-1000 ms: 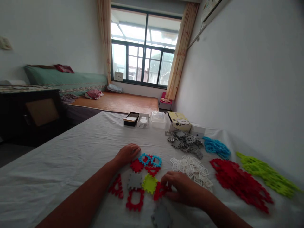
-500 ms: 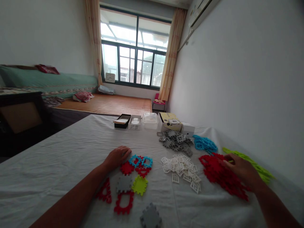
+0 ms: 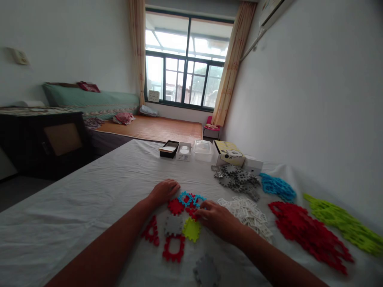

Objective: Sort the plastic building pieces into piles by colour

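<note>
My left hand (image 3: 165,190) rests on the white cloth with its fingers lying down, beside a red square puzzle tile (image 3: 175,207). My right hand (image 3: 216,217) is over the right side of the tile group with its fingers pinched together. What those fingers hold, if anything, is hidden. They are close to a red tile (image 3: 192,214) and a blue frame tile (image 3: 198,199). Another blue frame tile (image 3: 180,199) lies by the red square. Below are a grey tile (image 3: 174,226), a yellow-green tile (image 3: 191,230), a red frame tile (image 3: 165,252) and a red triangular tile (image 3: 147,233).
To the right lie piles of white window pieces (image 3: 249,211), red tiles (image 3: 305,231), green pieces (image 3: 344,223), blue pieces (image 3: 277,187) and grey tiles (image 3: 236,179). Boxes stand behind, including a yellow box (image 3: 231,152) and a clear container (image 3: 202,150). A grey tile (image 3: 207,272) lies in front.
My right hand has moved left from the red pile to the tile group. My left hand stays beside the red square tile. The camera view has turned slightly left.
</note>
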### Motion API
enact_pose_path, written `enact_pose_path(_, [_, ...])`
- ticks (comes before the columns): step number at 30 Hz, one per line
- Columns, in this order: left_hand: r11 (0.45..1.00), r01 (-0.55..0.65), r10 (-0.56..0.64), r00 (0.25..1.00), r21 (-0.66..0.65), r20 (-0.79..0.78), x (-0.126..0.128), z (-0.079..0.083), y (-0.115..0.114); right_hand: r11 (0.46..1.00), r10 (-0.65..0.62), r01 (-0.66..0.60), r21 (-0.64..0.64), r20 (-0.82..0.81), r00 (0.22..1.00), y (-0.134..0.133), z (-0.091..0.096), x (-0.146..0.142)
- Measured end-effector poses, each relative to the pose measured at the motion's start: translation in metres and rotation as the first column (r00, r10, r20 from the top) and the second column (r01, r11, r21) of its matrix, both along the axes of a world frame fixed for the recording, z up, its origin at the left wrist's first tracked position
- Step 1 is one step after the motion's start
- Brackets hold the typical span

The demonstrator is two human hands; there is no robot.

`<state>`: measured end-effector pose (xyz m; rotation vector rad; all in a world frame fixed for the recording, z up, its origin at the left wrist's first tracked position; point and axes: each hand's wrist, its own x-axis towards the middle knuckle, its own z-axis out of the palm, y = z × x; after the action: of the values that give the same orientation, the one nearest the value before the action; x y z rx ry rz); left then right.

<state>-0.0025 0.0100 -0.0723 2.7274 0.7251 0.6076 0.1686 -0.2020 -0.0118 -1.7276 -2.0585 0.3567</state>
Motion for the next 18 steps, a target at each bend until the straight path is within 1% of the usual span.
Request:
enact_pose_path(3, [0.999,0.033,-0.033,0.999,0.023,0.014,0.000,-0.001,0.000,1.000,-0.023,0.023,-0.010,0.025,0.999,0.015,-0.002,-0.003])
enact_pose_path(5, [0.999,0.040,-0.040,0.999,0.027,0.015,0.000,-0.001,0.000,1.000,-0.019,0.019,0.001,-0.003,1.000,0.018,-0.002,-0.002])
enact_pose_path(8, [0.999,0.036,-0.037,0.999,0.027,0.019,0.001,-0.001,0.001,1.000,-0.017,0.017,-0.001,-0.134,0.991,0.012,0.001,0.003])
enact_pose_path(11, [0.999,0.034,-0.034,0.999,0.022,0.019,0.001,-0.001,0.001,0.995,-0.089,0.073,-0.074,-0.243,0.966,-0.005,0.006,0.023])
enact_pose_path(13, [0.999,0.030,-0.030,0.999,0.014,0.021,0.000,-0.001,0.001,0.983,-0.178,0.163,-0.082,-0.240,0.954,-0.023,0.009,0.052])
enact_pose_path(15, [1.000,0.028,-0.029,0.999,0.007,0.021,0.000,0.000,0.000,0.951,-0.308,0.309,-0.020,-0.175,0.935,-0.047,0.011,0.094])
enact_pose_path(16, [1.000,0.028,-0.028,0.999,0.004,0.019,0.000,0.001,0.000,0.917,-0.392,0.398,0.026,-0.125,0.911,-0.061,0.011,0.119])
enact_pose_path(17, [1.000,0.027,-0.027,1.000,0.003,0.017,0.001,0.001,0.000,0.863,-0.492,0.497,0.092,-0.075,0.867,-0.078,0.011,0.146])
enact_pose_path(18, [1.000,0.021,-0.022,1.000,0.003,0.016,0.001,0.002,0.000,0.776,-0.610,0.605,0.178,-0.032,0.792,-0.095,0.009,0.173])
